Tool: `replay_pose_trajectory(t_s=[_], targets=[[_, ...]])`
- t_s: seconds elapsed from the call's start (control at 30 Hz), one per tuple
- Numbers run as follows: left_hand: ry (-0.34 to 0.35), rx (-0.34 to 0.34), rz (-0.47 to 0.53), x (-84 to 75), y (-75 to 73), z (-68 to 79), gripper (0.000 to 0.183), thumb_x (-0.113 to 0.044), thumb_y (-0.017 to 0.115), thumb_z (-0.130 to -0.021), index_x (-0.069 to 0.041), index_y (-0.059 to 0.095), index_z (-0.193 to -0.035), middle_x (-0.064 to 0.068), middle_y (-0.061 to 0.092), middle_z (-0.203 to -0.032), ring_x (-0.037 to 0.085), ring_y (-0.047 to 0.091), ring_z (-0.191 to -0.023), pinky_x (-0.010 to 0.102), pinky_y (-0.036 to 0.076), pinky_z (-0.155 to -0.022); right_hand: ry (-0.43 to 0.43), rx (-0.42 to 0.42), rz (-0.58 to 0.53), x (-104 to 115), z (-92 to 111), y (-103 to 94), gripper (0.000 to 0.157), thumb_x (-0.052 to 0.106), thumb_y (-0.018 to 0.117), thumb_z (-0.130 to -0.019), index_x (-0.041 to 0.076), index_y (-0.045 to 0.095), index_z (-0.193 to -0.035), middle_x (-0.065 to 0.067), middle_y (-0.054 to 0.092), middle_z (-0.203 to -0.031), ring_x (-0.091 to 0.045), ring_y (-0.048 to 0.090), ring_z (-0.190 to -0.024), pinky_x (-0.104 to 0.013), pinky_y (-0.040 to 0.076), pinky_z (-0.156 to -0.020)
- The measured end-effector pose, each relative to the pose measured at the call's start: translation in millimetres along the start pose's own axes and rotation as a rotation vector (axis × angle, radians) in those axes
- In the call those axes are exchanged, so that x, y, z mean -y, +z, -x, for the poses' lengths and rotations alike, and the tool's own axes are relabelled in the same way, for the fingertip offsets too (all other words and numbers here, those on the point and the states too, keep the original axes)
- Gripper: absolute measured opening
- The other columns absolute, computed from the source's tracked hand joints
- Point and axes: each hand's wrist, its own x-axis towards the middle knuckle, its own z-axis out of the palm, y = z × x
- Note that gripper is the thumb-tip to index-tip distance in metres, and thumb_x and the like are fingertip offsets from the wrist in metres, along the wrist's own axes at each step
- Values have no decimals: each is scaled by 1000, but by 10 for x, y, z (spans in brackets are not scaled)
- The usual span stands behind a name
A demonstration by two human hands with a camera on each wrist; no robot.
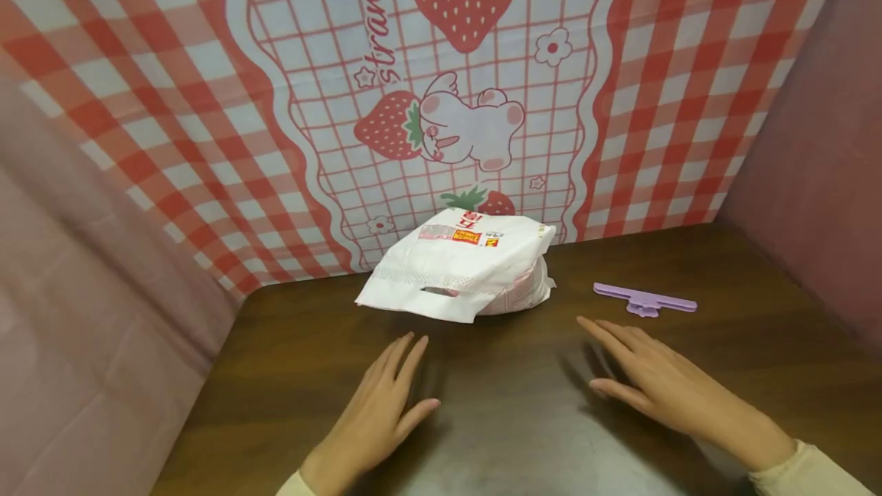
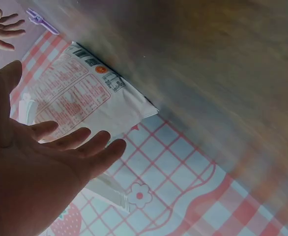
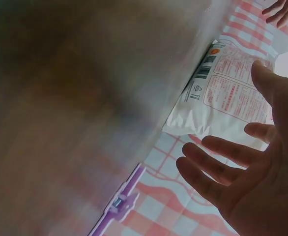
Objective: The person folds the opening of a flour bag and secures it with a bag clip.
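Note:
A white plastic package (image 1: 448, 262) with red print and a slot-shaped handle hole rests near the back of the table, its top flap folded toward me. Red text panels and a barcode show on its lower face in the left wrist view. My left hand (image 1: 375, 404) hovers in front of the package on the left, fingers extended and holding nothing. On the other side my right hand (image 1: 661, 377) also has its fingers spread and holds nothing. A purple bag clip (image 1: 644, 300) lies just beyond the right fingertips, to the right of the package.
The dark wooden table (image 1: 510, 419) ends at a hanging cloth (image 1: 441, 136) with red checks, strawberries and a cartoon rabbit, right behind the package. Pink curtains (image 1: 89, 312) close off the left and right sides.

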Motion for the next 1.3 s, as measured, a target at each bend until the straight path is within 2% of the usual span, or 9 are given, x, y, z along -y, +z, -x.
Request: replay_pose_trajectory(t_s=[0.13, 0.33, 0.63, 0.83, 1.0, 1.1, 1.17, 1.3], targets=[[1, 16, 45, 23, 36, -114, 85, -40, 69, -93, -12, 23, -158, 20, 39, -151, 36, 40, -139, 53, 40, -107, -10, -10, 5, -39, -92, 23, 86, 38, 77, -86, 16, 33, -156, -6, 53, -143, -24, 57, -119, -47, 50, -91], [2, 61, 82, 25, 72, -205, 81, -41, 66, -95, -7, 25, -157, 19, 38, -153, 33, 39, -140, 50, 38, -110, 15, -5, -21, -44, -169, 59, 86, 38, 76, -88, 19, 30, -157, -5, 54, -142, -21, 56, -117, -46, 50, -91], [12, 55, 88, 85, 149, -338, 77, -38, 66, -95, -1, 31, -153, 24, 40, -149, 38, 45, -134, 53, 42, -105, 52, 28, -106, -27, -335, 134, 80, 39, 69, -94, 16, 27, -158, -10, 50, -147, -31, 53, -125, -54, 47, -96], [19, 61, 89, 67, 211, -478, 84, -39, 65, -96, -3, 21, -157, 21, 37, -152, 33, 43, -137, 48, 39, -109, 58, 41, -139, -51, -467, 200, 78, 39, 67, -95, 15, 27, -158, -10, 45, -150, -30, 50, -128, -51, 45, -100], [5, 75, 119, 19, 241, -555, 91, -39, 64, -97, -2, 8, -158, 21, 23, -160, 31, 34, -143, 45, 35, -113, 62, 31, -158, -34, -600, 222, 77, 37, 68, -94, 12, 30, -156, -13, 44, -151, -32, 47, -132, -53, 44, -101], [-19, 59, 137, 29, 270, -609, 89, -38, 64, -97, 2, 11, -157, 25, 24, -159, 33, 37, -141, 44, 37, -111, 75, 26, -170, -26, -686, 234, 77, 37, 67, -95, 6, 30, -155, -18, 43, -150, -37, 45, -133, -56, 41, -103], [-29, 42, 143, 53, 292, -651, 85, -36, 65, -97, 1, 16, -156, 26, 31, -155, 34, 44, -135, 44, 43, -107, 89, 28, -182, -31, -725, 254, 78, 37, 66, -96, 3, 28, -155, -20, 41, -151, -38, 43, -135, -57, 39, -105], [2, -13, 182, 122, 354, -767, 72, -27, 70, -94, -4, 31, -151, 19, 40, -150, 31, 48, -133, 43, 44, -105, 120, 20, -202, -53, -782, 330, 84, 34, 67, -96, -1, 21, -156, -25, 35, -154, -41, 39, -137, -59, 34, -108]])
